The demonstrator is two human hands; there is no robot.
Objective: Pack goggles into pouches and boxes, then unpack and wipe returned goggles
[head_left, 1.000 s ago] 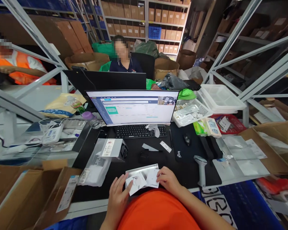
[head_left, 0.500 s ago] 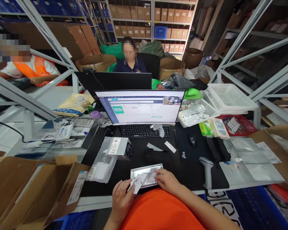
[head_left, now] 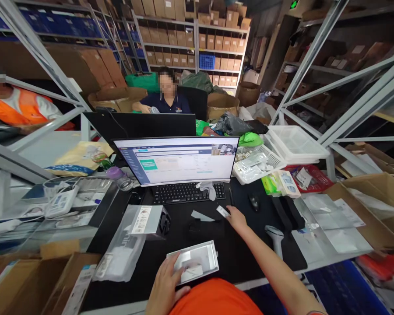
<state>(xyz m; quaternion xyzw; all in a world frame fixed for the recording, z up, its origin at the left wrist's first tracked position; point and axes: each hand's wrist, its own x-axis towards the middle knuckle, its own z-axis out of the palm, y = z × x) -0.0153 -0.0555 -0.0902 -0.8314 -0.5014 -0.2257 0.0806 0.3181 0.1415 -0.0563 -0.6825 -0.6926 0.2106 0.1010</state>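
Note:
My left hand (head_left: 166,282) is at the left end of an open white box (head_left: 213,259), fingers over its rim and thumb along the near side. Inside the box lies a folded white paper (head_left: 192,272). Farther up the black desk, my right hand (head_left: 237,220) is stretched forward, its fingertips closed on the right end of a small white printed label (head_left: 222,211). Left of that label lie a pale pointed strip (head_left: 202,216) and a dark, thin item that I cannot make out.
A grey box with a printed label (head_left: 149,221) rests on a clear plastic bag (head_left: 118,262). Behind are the keyboard (head_left: 177,193) and monitor (head_left: 184,159). On the right are a mouse (head_left: 253,201), barcode scanner (head_left: 276,238) and white basket (head_left: 259,162). A co-worker (head_left: 170,98) sits opposite.
My right hand has left the white box and reached forward to the label. The papers held over the box now lie inside it. My view has shifted; the co-worker now holds up a scanner-like device.

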